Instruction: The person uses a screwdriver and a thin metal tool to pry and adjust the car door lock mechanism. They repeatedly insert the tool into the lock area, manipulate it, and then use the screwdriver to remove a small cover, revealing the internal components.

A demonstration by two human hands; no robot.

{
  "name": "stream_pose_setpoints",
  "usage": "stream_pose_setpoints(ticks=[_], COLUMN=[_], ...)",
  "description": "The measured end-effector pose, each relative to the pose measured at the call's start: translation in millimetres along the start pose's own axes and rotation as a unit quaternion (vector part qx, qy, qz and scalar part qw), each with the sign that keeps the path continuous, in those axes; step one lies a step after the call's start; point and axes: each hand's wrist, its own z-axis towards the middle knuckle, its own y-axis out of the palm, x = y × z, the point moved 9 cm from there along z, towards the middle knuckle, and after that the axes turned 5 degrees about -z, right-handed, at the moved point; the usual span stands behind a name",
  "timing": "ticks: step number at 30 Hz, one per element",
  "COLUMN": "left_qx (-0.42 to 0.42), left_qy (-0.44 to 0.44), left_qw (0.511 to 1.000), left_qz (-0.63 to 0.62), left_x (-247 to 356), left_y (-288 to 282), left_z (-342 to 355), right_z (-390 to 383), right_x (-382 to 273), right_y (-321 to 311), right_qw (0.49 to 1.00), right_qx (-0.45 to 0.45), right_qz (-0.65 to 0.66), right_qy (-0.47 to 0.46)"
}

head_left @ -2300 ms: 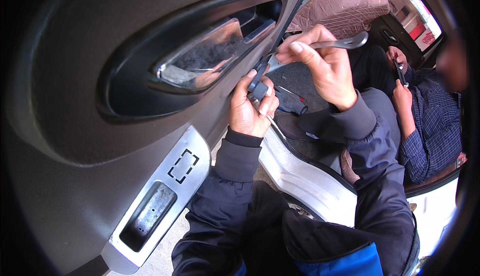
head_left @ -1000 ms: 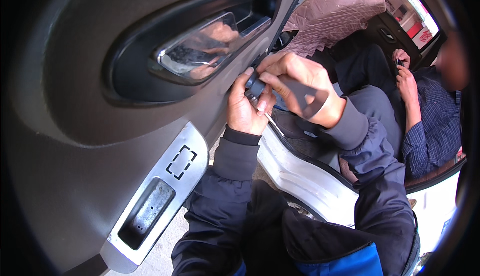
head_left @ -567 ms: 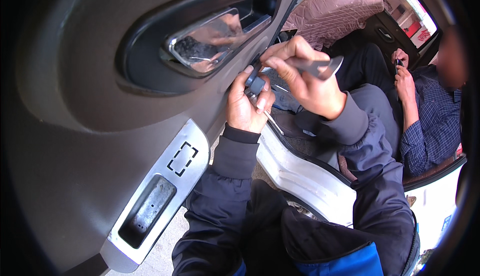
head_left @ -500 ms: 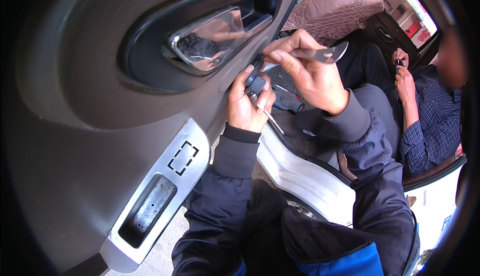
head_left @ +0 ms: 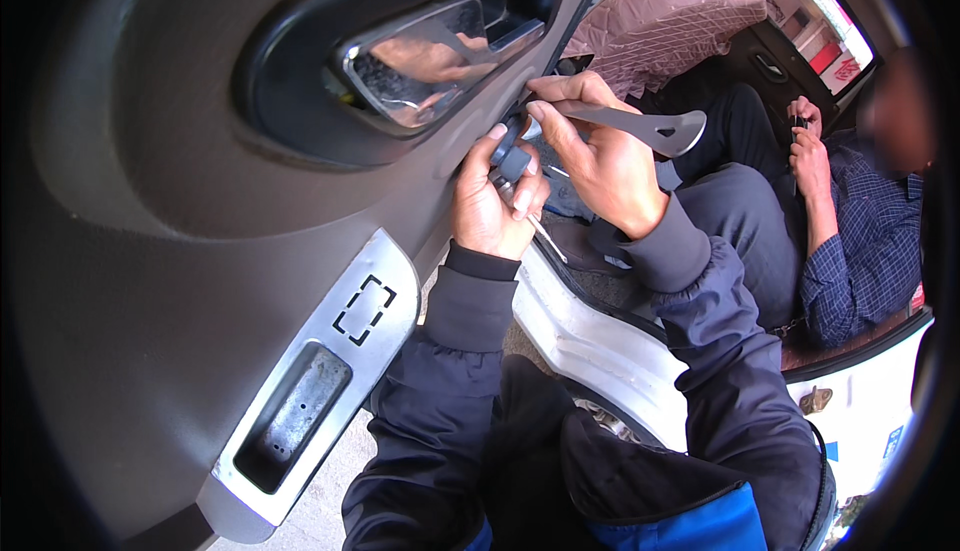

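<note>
My left hand [head_left: 490,206] is closed beside the edge of the brown door panel [head_left: 200,281]. Between its fingers sits a screwdriver [head_left: 514,162] with a dark handle; a thin pale shaft comes out below the fingers. Just to the right, my right hand [head_left: 612,166] pinches a flat dark grey pry tool [head_left: 645,129] with a notched, rounded end pointing right. The tool's other end, near the panel edge, is hidden by my fingers. Above my left hand, the panel holds a shiny inner door handle [head_left: 415,66] in a black oval recess.
A silver armrest plate [head_left: 375,281] with a pull pocket lies lower on the door. To the right is a white door sill [head_left: 580,316]. Inside the vehicle, another person [head_left: 865,221] in a checked shirt sits holding a small dark object, near a quilted pinkish seat [head_left: 665,21].
My right hand has lowered and come slightly left, and the pry tool has tilted so its notched end sits lower. My left hand stays almost in place.
</note>
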Motion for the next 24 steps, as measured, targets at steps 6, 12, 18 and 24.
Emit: stream_pose_setpoints(ticks=[6, 12, 18, 24], left_qx=[-0.008, -0.006, -0.005, -0.002], left_qy=[0.001, 0.004, 0.002, 0.005], left_qw=[1.0, 1.0, 1.0, 1.0], left_qz=[-0.001, 0.003, 0.005, -0.006], left_x=[-0.4, -0.2, -0.7, -1.0], left_y=[-1.3, 0.8, 4.0, -0.2], left_z=[1.0, 1.1, 0.5, 2.2], right_z=[4.9, 7.5, 4.3, 1.6], right_x=[11.0, 19.1, 3.8, -5.1], right_y=[0.3, -8.1, -4.0, 0.8], right_qw=[0.999, 0.99, 0.999, 0.999], right_qx=[-0.013, -0.01, -0.033, -0.014], right_qz=[0.032, 0.108, 0.022, 0.01], right_qy=[0.039, 0.085, 0.024, -0.049])
